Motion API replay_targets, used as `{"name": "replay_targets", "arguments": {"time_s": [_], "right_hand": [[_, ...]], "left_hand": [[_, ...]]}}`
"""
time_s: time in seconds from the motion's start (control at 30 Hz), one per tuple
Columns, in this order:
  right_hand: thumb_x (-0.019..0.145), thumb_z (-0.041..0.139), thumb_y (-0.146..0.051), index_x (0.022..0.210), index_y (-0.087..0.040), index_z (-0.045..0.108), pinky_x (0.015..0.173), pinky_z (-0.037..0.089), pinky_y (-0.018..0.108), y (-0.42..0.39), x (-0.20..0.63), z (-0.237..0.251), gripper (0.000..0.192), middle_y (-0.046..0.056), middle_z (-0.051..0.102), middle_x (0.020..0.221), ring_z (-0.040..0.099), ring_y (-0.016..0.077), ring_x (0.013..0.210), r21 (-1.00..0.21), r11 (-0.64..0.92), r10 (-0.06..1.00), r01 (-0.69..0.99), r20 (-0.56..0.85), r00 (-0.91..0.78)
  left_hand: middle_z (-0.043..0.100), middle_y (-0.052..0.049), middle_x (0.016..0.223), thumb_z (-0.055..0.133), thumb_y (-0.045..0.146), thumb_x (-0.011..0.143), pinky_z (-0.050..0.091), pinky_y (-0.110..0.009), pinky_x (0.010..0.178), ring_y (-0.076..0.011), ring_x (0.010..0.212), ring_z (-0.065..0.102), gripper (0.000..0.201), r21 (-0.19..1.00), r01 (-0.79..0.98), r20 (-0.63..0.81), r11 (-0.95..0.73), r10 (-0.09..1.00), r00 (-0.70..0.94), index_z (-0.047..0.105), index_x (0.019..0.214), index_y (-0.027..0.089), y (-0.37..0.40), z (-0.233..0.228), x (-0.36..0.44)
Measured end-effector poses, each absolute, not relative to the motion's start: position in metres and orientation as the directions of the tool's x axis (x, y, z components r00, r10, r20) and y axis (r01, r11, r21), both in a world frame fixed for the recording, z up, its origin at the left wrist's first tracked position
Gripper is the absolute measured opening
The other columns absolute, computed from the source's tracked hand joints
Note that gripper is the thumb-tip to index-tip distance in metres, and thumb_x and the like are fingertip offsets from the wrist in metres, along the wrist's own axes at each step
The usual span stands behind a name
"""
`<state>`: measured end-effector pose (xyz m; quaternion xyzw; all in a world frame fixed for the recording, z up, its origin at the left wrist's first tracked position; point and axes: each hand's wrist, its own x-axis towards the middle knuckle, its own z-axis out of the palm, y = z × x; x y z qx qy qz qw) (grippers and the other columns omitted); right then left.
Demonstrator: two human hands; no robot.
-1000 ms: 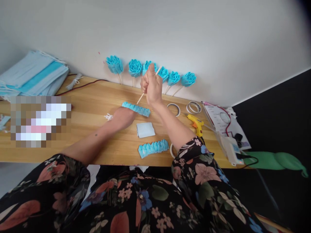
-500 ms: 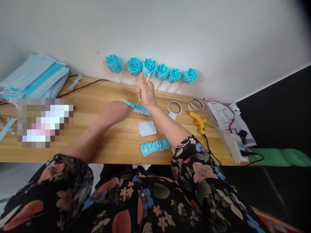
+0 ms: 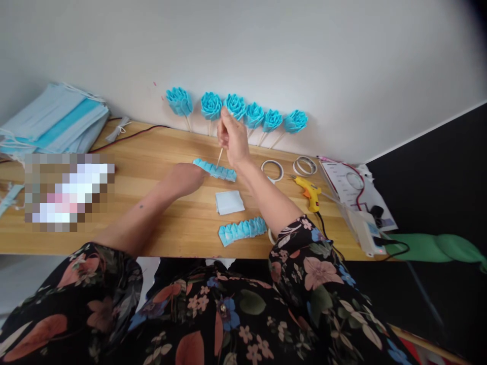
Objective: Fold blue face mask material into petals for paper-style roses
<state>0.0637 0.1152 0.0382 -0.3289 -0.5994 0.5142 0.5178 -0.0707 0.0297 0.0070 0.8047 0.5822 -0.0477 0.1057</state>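
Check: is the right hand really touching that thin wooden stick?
Touching. The head view shows the right hand closed around the thin wooden stick, whose lower end pokes out below the fist toward a pleated blue strip.

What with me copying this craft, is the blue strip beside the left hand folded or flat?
Folded: the blue strip looks pleated lengthwise.

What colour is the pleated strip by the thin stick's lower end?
The pleated strip is light blue; the head view shows it.

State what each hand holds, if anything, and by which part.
The right hand grips a thin stick by its upper part. The left hand is at the left end of the pleated blue strip; any grip is hidden.
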Motion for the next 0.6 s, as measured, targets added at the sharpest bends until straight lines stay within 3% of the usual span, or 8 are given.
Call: {"name": "replay_targets", "arguments": {"time_s": [0.17,0.4,0.6], "right_hand": [[0.085,0.040,-0.082,0.060,-0.024,0.025,0.044,0.031,0.023,0.114,0.053,0.044,0.065,-0.005,0.022,0.058,0.030,0.0089,0.049,-0.913,0.355,0.895,-0.202,0.394,-0.209],[0.081,0.040,-0.086,0.065,-0.024,0.033,0.044,0.030,0.023,0.114,0.043,0.025,0.064,-0.006,0.023,0.058,0.032,0.0096,0.050,-0.924,0.363,0.885,-0.121,0.383,-0.265],[0.086,0.034,-0.084,0.064,-0.024,0.034,0.048,0.034,0.024,0.116,0.043,0.013,0.064,-0.005,0.026,0.058,0.036,0.0103,0.053,-0.917,0.379,0.876,-0.127,0.399,-0.272]], "left_hand": [[0.071,-0.011,0.125,0.033,0.024,0.099,0.049,-0.032,0.078,-0.0296,0.108,0.070,0.047,0.123,0.959,-0.271,-0.257,0.920,0.282,0.064,0.134,0.026,0.031,0.008,-0.073],[0.071,-0.012,0.128,0.032,0.019,0.097,0.050,-0.034,0.083,-0.0300,0.111,0.069,0.051,0.117,0.958,-0.294,-0.262,0.912,0.285,0.061,0.139,0.025,0.028,0.015,-0.069],[0.074,-0.010,0.122,0.035,0.022,0.095,0.050,-0.035,0.081,-0.0317,0.109,0.070,0.048,0.086,0.966,-0.284,-0.243,0.923,0.258,0.071,0.127,0.029,0.033,0.021,-0.082]]}}
